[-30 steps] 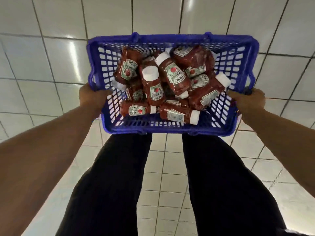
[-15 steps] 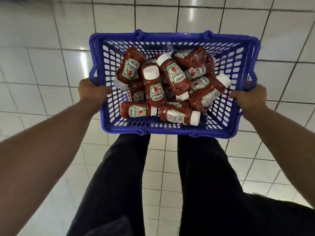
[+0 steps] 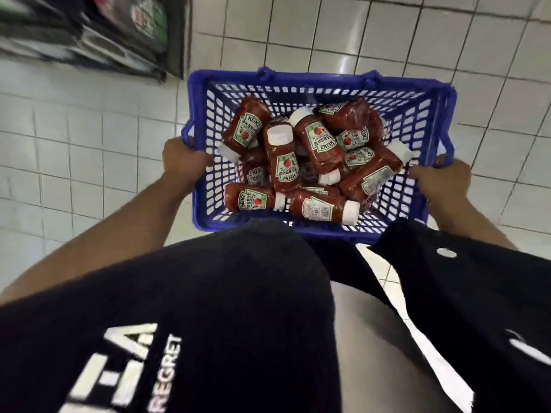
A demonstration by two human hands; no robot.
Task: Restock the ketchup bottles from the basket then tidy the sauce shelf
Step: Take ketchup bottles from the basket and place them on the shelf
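Observation:
A blue plastic basket [image 3: 429,114] is carried out in front of my body, above a white tiled floor. Several red ketchup bottles [image 3: 283,162] with white caps and green labels lie jumbled inside it. My left hand [image 3: 182,162] grips the basket's left rim. My right hand [image 3: 441,180] grips the right rim. My dark shirt hides the basket's near edge.
A dark shelf unit [image 3: 98,34] with blurred packaged goods stands at the upper left, its base on the floor. White floor tiles [image 3: 387,34] stretch ahead and to the right of the basket. My black shirt [image 3: 238,323] fills the lower part of the view.
The view has swung: a shelf unit has come into sight at the upper left and my shirt now covers the bottom. Both hands hold the basket as before.

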